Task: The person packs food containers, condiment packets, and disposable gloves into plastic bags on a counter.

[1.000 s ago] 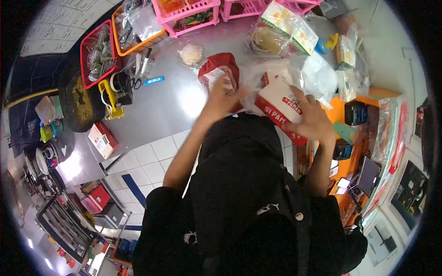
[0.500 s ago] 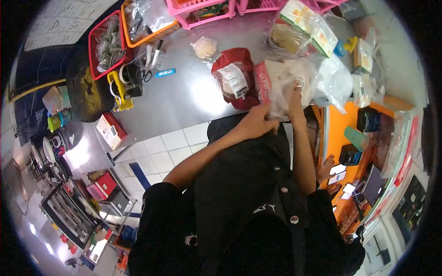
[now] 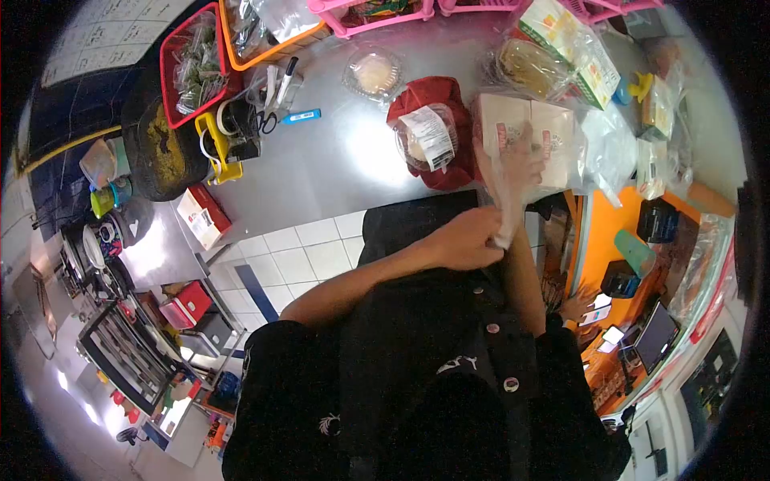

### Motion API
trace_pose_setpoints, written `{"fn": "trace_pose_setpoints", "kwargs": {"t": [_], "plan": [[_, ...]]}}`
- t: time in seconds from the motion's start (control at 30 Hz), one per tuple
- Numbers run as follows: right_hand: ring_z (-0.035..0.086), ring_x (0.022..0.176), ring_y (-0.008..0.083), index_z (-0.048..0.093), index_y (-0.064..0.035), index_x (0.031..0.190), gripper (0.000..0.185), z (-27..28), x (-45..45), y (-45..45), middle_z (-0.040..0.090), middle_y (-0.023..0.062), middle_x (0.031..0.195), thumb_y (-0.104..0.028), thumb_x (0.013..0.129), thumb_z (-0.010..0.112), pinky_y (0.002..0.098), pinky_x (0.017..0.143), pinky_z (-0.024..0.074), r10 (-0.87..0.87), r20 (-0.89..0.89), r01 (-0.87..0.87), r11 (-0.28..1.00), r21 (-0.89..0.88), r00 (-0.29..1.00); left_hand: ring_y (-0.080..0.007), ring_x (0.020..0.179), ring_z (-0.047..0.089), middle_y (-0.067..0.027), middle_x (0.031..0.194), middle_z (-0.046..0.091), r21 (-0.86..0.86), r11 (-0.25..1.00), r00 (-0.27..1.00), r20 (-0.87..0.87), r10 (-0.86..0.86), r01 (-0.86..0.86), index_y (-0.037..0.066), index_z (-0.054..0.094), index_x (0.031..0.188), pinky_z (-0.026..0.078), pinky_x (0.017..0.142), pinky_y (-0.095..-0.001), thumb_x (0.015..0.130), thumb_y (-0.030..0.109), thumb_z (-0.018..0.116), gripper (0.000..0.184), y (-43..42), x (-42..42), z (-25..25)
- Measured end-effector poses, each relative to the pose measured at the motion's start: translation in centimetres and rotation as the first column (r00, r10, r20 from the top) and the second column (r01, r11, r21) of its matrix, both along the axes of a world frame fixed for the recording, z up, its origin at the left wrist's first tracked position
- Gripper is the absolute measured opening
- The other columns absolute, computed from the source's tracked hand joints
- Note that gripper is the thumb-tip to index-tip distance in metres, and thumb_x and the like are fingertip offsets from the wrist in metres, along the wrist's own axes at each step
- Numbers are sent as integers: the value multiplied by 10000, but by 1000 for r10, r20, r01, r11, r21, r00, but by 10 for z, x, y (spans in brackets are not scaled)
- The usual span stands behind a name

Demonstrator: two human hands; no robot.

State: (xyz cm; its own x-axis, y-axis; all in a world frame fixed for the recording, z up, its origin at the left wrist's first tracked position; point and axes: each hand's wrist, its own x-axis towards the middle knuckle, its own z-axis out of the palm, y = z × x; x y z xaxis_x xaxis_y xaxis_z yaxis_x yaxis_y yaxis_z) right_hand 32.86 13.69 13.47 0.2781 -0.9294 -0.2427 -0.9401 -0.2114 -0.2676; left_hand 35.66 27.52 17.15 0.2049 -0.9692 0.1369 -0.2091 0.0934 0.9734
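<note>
Two pale cardboard boxes [image 3: 553,128] with red print lie side by side inside a clear plastic bag [image 3: 507,210] at the counter's front edge. My left hand [image 3: 472,239] is closed on the bag's gathered near edge. Deeper in, my right hand [image 3: 521,164] shows hazily through the plastic, its fingers stretched over the boxes and slightly blurred. Just left of the bag, a clear round container [image 3: 417,144] with a white printed label rests on a red cloth [image 3: 451,156]. Another clear container [image 3: 374,74] with something pale inside stands farther back.
A red basket [image 3: 170,72], an orange basket [image 3: 241,60] and pink baskets [image 3: 353,30] line the back. Scissors [image 3: 263,123], a blue cutter [image 3: 301,116] and a yellow tape dispenser [image 3: 210,152] lie left. At right are white plastic bags [image 3: 605,152] and another person's hand [image 3: 573,309] near a phone.
My right hand has moved deeper into the bag over the boxes. My left hand has drawn the bag's edge slightly toward me and right. The boxes now lie squarer, and the view has shifted.
</note>
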Motion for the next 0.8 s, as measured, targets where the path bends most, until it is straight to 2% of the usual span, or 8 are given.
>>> {"fn": "trace_pose_setpoints", "kwargs": {"t": [0.07, 0.17, 0.27, 0.3, 0.4, 0.5, 0.67, 0.8], "plan": [[323, 1335, 519, 366, -157, 1504, 1062, -4, -11, 6, 361, 275, 1474, -649, 657, 777, 699, 1045, 269, 82, -38, -84, 994, -67, 996, -201, 754, 542, -87, 804, 538, 150, 922, 895, -340, -290, 356, 10, 549, 808, 439, 675, -329, 796, 96, 650, 133, -1, 4, 15], [333, 1326, 518, 372, -156, 1500, 1074, -13, -27, 8, 369, 275, 1465, -659, 642, 779, 699, 1045, 270, 273, -14, -269, 939, -216, 962, -157, 831, 516, -75, 898, 530, 235, 878, 820, -513, -254, 418, 16, 539, 914, 443, 713, -312, 822, 113, 675, 190, -5, 4, 9], [343, 1316, 517, 378, -155, 1495, 1087, -30, -33, -30, 376, 274, 1456, -669, 627, 782, 698, 1044, 271, 580, 20, -540, 771, -338, 814, -121, 878, 523, -74, 976, 544, 203, 976, 600, -792, 114, 81, 14, 494, 1096, 458, 746, -304, 846, 166, 722, 370, -7, -1, 23], [346, 1313, 517, 380, -155, 1494, 1091, -34, -32, -46, 378, 274, 1453, -673, 622, 782, 698, 1044, 271, 658, 48, -612, 723, -320, 752, -121, 878, 523, -74, 976, 544, 207, 975, 593, -797, 118, 84, 14, 494, 1096, 458, 746, -304, 846, 166, 722, 370, -5, 0, 28], [356, 1304, 516, 386, -154, 1489, 1103, -43, -21, -83, 386, 273, 1444, -683, 607, 785, 697, 1044, 272, 763, 63, -721, 632, -283, 644, -131, 1006, 548, -78, 1097, 587, 398, 914, 946, -258, 197, -82, 7, 466, 1235, 473, 886, -323, 906, 222, 734, 476, -2, 9, 31], [416, 1232, 478, 433, -138, 1453, 1059, -36, -10, -95, 435, 254, 1368, -697, 617, 765, 650, 1015, 320, 791, -13, -754, 578, -313, 612, -140, 1021, 580, -69, 1061, 639, 391, 901, 870, -492, 30, 190, -2, 539, 1180, 471, 923, -329, 941, 226, 699, 367, -8, 15, 16], [478, 1083, 402, 531, -105, 1349, 981, -33, -23, -110, 499, 200, 1213, -737, 628, 739, 599, 915, 371, 729, -136, -710, 580, -399, 671, -118, 783, 589, -63, 861, 644, 164, 962, 696, -665, 272, -219, 19, 604, 1010, 477, 757, -309, 951, 230, 675, 231, -23, 0, 30], [491, 1061, 389, 565, -82, 1302, 909, -40, -43, -132, 514, 183, 1203, -727, 683, 727, 577, 901, 381, 776, 5, -643, 525, -558, 630, -90, 779, 599, -34, 881, 646, 249, 965, 749, -654, 104, 83, 23, 621, 1063, 492, 736, -286, 955, 213, 676, 225, -22, -2, 30]]}}
